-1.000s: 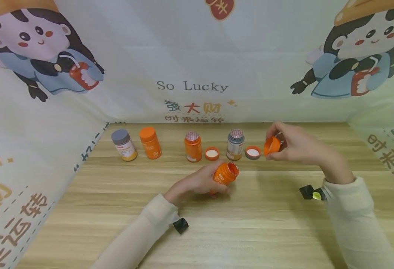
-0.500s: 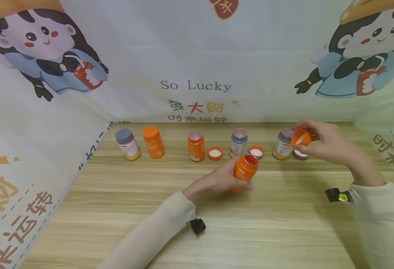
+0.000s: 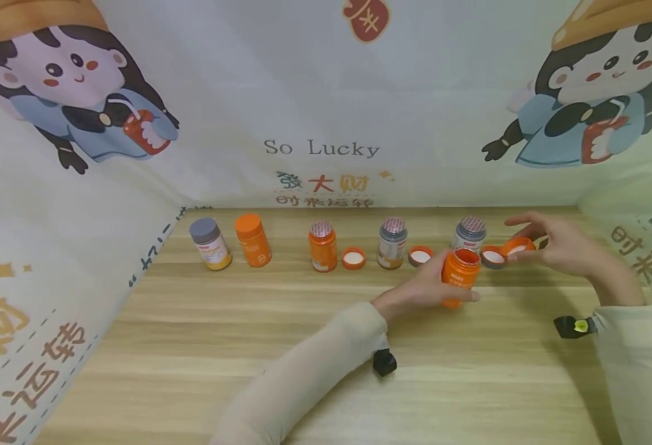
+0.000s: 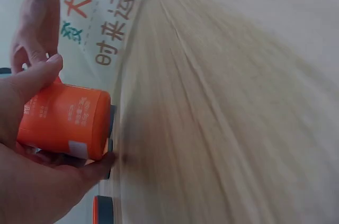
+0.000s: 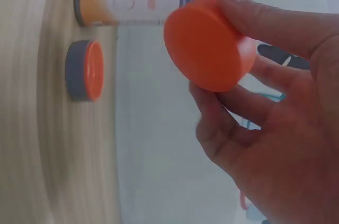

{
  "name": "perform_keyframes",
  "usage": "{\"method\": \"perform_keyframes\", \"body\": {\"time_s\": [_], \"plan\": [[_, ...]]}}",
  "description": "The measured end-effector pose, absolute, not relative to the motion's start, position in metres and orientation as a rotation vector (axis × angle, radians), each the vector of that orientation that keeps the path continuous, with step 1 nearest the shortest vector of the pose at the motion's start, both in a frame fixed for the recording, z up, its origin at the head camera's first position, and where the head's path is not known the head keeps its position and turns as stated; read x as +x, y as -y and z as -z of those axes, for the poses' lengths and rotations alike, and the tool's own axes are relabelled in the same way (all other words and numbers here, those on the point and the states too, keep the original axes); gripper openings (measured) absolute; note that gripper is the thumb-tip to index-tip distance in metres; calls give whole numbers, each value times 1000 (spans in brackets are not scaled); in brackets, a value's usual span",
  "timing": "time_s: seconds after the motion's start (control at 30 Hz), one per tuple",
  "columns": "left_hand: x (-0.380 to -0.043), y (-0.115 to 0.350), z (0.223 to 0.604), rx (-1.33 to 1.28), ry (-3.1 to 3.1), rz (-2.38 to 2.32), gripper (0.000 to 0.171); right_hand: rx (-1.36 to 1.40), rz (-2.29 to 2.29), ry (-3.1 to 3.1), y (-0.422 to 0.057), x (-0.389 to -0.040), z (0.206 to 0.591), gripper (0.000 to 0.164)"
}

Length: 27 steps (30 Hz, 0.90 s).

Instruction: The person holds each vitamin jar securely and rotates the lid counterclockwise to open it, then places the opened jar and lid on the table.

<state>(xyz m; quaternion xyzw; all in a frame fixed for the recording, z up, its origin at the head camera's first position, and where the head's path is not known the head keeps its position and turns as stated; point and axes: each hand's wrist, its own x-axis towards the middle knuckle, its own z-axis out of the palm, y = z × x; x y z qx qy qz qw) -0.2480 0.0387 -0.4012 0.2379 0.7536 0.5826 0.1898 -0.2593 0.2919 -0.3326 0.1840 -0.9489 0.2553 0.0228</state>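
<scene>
Both our hands have moved rightward along the row since the earlier frame: our left hand (image 3: 423, 287) wraps round an uncapped orange plastic bottle (image 3: 459, 275), partly hiding a grey-necked bottle (image 3: 469, 232) behind; our right hand (image 3: 565, 247), half curled, pinches an orange cap (image 5: 204, 46) above the wood-grain table (image 3: 326, 383). Beyond lie three loose round caps (image 3: 354, 258) among five standing cylindrical bottles (image 3: 256, 243), three sealed, two capped, before a printed backdrop (image 3: 326, 86).
</scene>
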Motion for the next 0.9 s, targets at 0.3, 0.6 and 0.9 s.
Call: {"method": "perform_keyframes", "body": {"time_s": [0.3,0.6,0.9], "plan": [[-246,-68,408,672,-2333,-1444,80,718,-843,3112,-301,-267,350,53],[-243,-74,406,546,-2411,-1468,83,812,-943,3233,-293,-271,361,41],[-240,-40,405,500,-2273,-1468,81,758,-744,3349,-286,-273,366,33]]}}
